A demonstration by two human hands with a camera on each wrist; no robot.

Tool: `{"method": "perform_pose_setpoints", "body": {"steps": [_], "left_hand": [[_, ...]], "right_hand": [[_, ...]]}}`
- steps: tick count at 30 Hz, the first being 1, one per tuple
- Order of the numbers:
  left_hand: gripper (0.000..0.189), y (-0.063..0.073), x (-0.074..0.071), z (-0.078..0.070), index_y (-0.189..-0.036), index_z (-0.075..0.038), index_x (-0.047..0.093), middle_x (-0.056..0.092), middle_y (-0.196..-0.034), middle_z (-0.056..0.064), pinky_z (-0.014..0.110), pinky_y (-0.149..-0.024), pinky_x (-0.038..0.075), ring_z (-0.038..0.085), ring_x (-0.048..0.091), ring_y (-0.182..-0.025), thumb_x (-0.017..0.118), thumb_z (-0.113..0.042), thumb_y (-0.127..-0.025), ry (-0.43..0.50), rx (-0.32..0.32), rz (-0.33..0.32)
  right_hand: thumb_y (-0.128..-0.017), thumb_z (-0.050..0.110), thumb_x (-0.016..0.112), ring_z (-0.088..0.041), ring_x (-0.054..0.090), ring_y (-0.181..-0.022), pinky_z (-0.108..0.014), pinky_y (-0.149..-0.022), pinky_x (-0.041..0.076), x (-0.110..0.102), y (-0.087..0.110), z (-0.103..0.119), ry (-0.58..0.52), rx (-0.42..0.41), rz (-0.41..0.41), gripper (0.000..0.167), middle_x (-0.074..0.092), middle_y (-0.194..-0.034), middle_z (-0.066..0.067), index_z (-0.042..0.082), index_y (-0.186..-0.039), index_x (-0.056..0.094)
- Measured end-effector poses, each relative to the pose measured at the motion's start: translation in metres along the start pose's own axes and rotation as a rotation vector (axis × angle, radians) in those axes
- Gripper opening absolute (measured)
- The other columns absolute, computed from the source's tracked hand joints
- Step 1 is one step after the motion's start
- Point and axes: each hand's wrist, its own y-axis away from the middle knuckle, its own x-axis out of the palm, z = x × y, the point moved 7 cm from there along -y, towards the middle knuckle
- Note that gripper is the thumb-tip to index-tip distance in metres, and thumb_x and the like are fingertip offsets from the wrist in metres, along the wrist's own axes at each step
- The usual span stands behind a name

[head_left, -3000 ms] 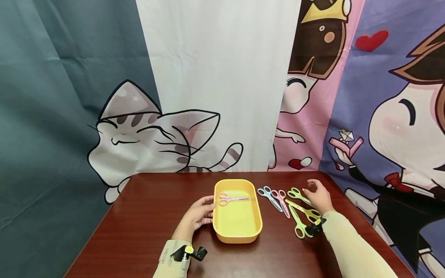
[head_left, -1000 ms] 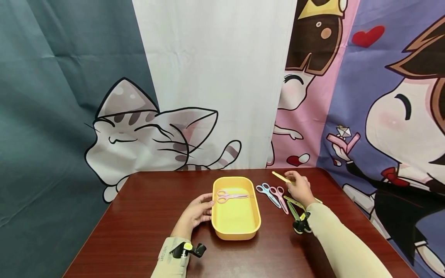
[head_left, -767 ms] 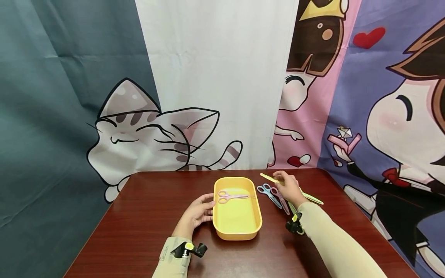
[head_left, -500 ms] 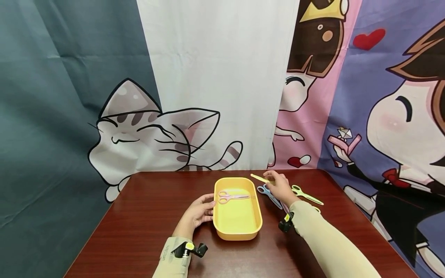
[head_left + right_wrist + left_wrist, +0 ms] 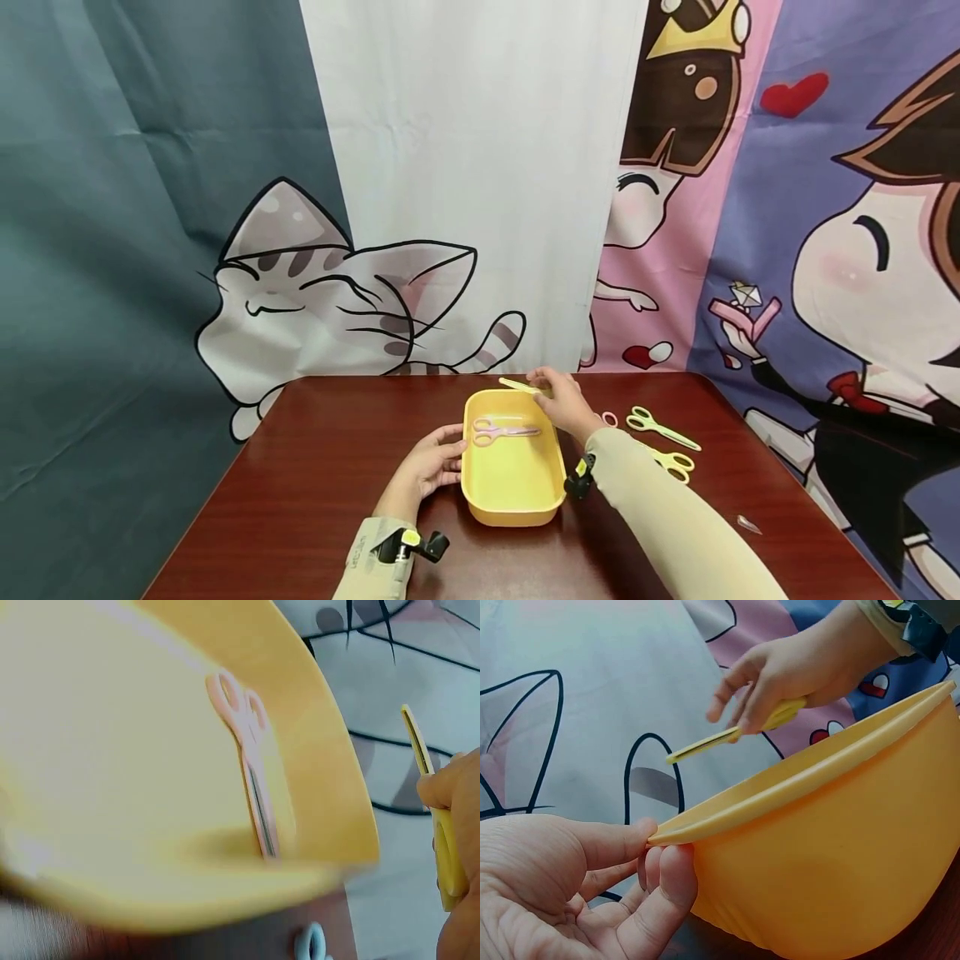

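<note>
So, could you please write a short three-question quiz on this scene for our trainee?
1. True or false: a pair of pink scissors lies inside the yellow tray.
2. Multiple choice: what does the left hand pinch?
a) the pink scissors
b) the yellow tray's rim
c) the table's edge
3. Fill in the colour: the right hand holds ____ scissors.

Key: 1 true; 2 b; 3 yellow.
</note>
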Motion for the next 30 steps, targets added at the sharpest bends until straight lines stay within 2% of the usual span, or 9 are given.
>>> {"method": "perform_pose_setpoints", "body": {"steps": [4, 10, 16, 20, 25, 30], "left_hand": [[0.049, 0.001, 0.0, 0.002, -0.138, -0.008, 0.04, 0.062, -0.093, 0.015, 0.032, -0.058, 0.054, 0.014, 0.059, -0.063, 0.056, -0.014, -0.093, -0.002, -0.004, 0.0], [0.048, 0.001, 0.001, 0.001, -0.138, -0.007, 0.04, 0.061, -0.091, 0.014, 0.032, -0.057, 0.054, 0.015, 0.058, -0.063, 0.056, -0.013, -0.093, -0.003, 0.003, -0.001], [0.048, 0.0, 0.001, -0.001, -0.138, -0.007, 0.039, 0.061, -0.093, 0.017, 0.032, -0.057, 0.054, 0.014, 0.058, -0.063, 0.056, -0.013, -0.093, -0.009, 0.003, 0.0], [0.048, 0.0, 0.001, -0.003, -0.139, -0.007, 0.038, 0.06, -0.096, 0.019, 0.032, -0.057, 0.054, 0.015, 0.058, -0.064, 0.055, -0.013, -0.094, -0.015, 0.003, 0.0], [0.049, 0.0, 0.002, -0.002, -0.139, -0.006, 0.037, 0.06, -0.097, 0.02, 0.032, -0.057, 0.054, 0.015, 0.058, -0.064, 0.054, -0.012, -0.094, -0.012, 0.001, 0.0], [0.049, -0.001, 0.001, -0.001, -0.139, -0.006, 0.037, 0.06, -0.098, 0.021, 0.033, -0.057, 0.054, 0.015, 0.059, -0.064, 0.055, -0.012, -0.094, -0.01, -0.003, -0.006]], "right_hand": [[-0.086, 0.007, 0.064, -0.022, 0.043, -0.109, -0.046, -0.096, 0.032, 0.014, -0.002, 0.011, -0.021, 0.02, 0.026, 0.026, 0.063, -0.108, -0.001, 0.019, -0.11, 0.059], [-0.086, 0.008, 0.063, -0.022, 0.043, -0.108, -0.044, -0.096, 0.03, 0.026, -0.007, 0.027, -0.014, 0.013, 0.024, 0.026, 0.063, -0.109, 0.0, 0.017, -0.11, 0.059], [-0.086, 0.008, 0.064, -0.02, 0.043, -0.105, -0.042, -0.092, 0.033, 0.039, -0.009, 0.026, -0.044, 0.042, 0.026, 0.026, 0.063, -0.103, 0.003, 0.022, -0.107, 0.059], [-0.086, 0.007, 0.063, -0.02, 0.042, -0.103, -0.043, -0.09, 0.034, 0.046, -0.008, 0.026, -0.044, 0.05, 0.057, 0.027, 0.062, -0.101, 0.004, 0.022, -0.108, 0.059], [-0.087, 0.007, 0.063, -0.021, 0.044, -0.103, -0.045, -0.09, 0.033, 0.055, -0.006, 0.027, 0.033, 0.023, 0.108, 0.026, 0.062, -0.1, 0.004, 0.019, -0.11, 0.059], [-0.085, -0.002, 0.061, -0.023, 0.051, -0.1, -0.039, -0.084, 0.042, 0.064, -0.001, 0.028, 0.055, 0.009, 0.195, 0.027, 0.062, -0.099, -0.003, 0.012, -0.108, 0.058]]}}
